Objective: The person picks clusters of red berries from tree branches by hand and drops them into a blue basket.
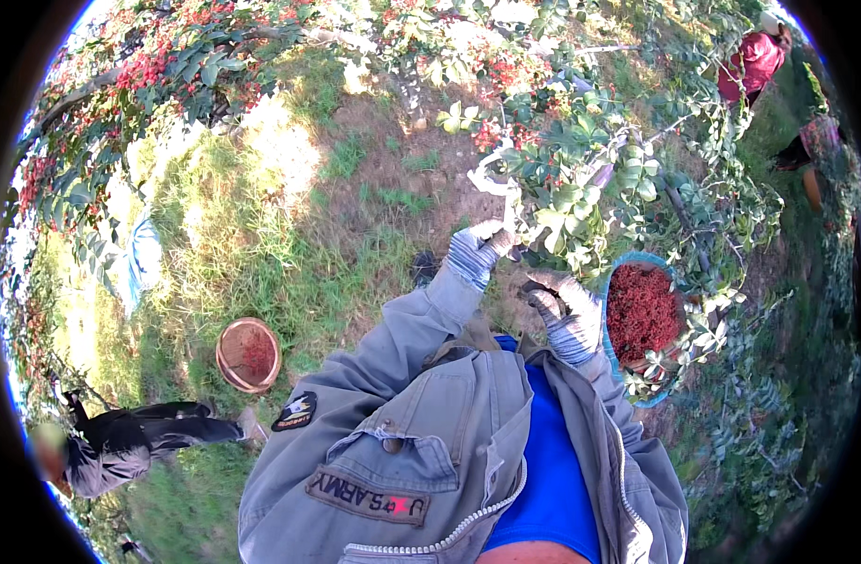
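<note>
My left hand (480, 252), in a striped, dirt-stained glove, is closed at the lower end of a pale white strip (492, 180) that hangs beside a leafy branch (571, 202). The exact grip is partly hidden by the fingers. Lower and to the right is my right hand (569, 318), gloved alike, its fingers curved and apart with nothing visible between them. Just right of it, a blue-rimmed basket (607, 282) holds a heap of small red berries (642, 315). Clusters of red berries (490, 134) grow on the branch above my hands.
A round basket (226, 368) with some red berries stands on the grass at left. A person in dark clothes (134, 442) is at lower left; another in red (755, 66) is at upper right. Berry-laden branches (148, 70) hang at upper left, near a blue sheet (141, 258).
</note>
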Tool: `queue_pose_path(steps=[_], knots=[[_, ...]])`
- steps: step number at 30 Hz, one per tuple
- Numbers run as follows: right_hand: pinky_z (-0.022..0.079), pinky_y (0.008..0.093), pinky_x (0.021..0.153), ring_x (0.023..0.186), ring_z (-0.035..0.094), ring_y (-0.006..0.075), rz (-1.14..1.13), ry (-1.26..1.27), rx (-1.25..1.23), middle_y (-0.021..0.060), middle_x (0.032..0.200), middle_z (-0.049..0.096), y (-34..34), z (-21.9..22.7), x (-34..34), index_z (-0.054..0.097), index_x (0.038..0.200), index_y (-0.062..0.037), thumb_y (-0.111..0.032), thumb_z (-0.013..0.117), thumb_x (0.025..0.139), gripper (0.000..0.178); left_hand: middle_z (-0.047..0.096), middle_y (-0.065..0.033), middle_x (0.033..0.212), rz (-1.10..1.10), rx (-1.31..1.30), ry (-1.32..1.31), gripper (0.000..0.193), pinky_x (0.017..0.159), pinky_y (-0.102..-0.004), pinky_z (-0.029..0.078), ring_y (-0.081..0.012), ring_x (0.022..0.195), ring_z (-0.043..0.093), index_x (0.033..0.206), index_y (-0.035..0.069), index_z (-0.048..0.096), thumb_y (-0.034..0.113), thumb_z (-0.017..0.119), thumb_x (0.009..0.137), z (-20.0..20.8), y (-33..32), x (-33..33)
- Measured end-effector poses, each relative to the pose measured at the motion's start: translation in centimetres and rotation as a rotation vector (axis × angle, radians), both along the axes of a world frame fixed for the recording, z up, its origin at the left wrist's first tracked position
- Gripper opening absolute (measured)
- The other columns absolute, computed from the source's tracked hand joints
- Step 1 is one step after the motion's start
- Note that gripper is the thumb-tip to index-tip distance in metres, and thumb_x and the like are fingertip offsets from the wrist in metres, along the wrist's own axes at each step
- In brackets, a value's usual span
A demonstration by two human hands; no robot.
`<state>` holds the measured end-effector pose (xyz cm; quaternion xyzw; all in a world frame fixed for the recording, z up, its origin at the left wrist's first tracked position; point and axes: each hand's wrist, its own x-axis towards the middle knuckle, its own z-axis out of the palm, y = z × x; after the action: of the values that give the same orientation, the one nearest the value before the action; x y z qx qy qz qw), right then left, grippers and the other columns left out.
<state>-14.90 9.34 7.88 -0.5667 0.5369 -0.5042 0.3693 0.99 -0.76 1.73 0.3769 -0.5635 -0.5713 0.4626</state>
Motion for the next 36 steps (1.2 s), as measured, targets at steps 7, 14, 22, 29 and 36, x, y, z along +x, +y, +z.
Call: queue_pose_path(steps=[7,14,22,29,36], knots=[[0.053,0.0284,0.067,0.074,0.067,0.0169,0.022,0.118,-0.059,0.0085,0.083,0.070,2.9,1.0,-0.8,0.069,0.093,-0.0021,-0.005,0.066,0.082,0.011,0.068,-0.0104,0.081,0.070,0.207,0.272,0.028,0.066,-0.0297,0.050,-0.0155,0.072,0.062,0.094,-0.002,0.063,0.026,0.063,0.090,1.4,4.5,-0.1],[0.054,0.0322,0.064,0.072,0.068,0.0244,0.155,0.252,-0.174,0.0118,0.083,0.069,4.9,1.2,-0.5,0.069,0.091,-0.0054,-0.007,0.070,0.076,0.015,0.067,-0.0107,0.080,0.120,0.211,0.302,0.014,0.062,-0.0291,0.049,-0.0153,0.067,0.061,0.088,-0.002,0.062,0.012,0.060,0.090,-0.4,5.2,0.4],[0.054,0.0345,0.066,0.071,0.067,0.0257,0.196,0.201,-0.138,0.0108,0.082,0.068,7.9,1.1,0.2,0.070,0.091,-0.0069,-0.014,0.069,0.078,0.015,0.062,-0.0065,0.070,0.077,0.080,0.075,0.013,0.061,-0.0275,0.048,-0.0134,0.062,0.057,0.083,-0.002,0.061,0.011,0.060,0.087,1.9,9.1,3.0],[0.051,0.0354,0.061,0.069,0.065,0.0271,0.410,0.092,-0.122,0.0112,0.076,0.066,10.0,0.8,2.4,0.068,0.091,-0.0076,-0.018,0.071,0.078,0.016,0.065,-0.0061,0.084,0.073,0.199,-0.005,0.029,0.062,-0.0263,0.047,-0.0120,0.072,0.059,0.098,-0.003,0.064,0.024,0.065,0.088,4.0,13.6,1.3],[0.046,0.0363,0.055,0.062,0.060,0.0255,0.187,0.423,-0.398,0.0067,0.073,0.064,13.4,3.0,0.2,0.069,0.089,-0.0098,-0.018,0.075,0.073,0.019,0.065,-0.0052,0.074,0.021,-0.188,0.070,0.014,0.055,-0.0247,0.044,-0.0099,0.061,0.057,0.088,-0.002,0.065,0.012,0.065,0.086,5.4,8.9,-2.0]])
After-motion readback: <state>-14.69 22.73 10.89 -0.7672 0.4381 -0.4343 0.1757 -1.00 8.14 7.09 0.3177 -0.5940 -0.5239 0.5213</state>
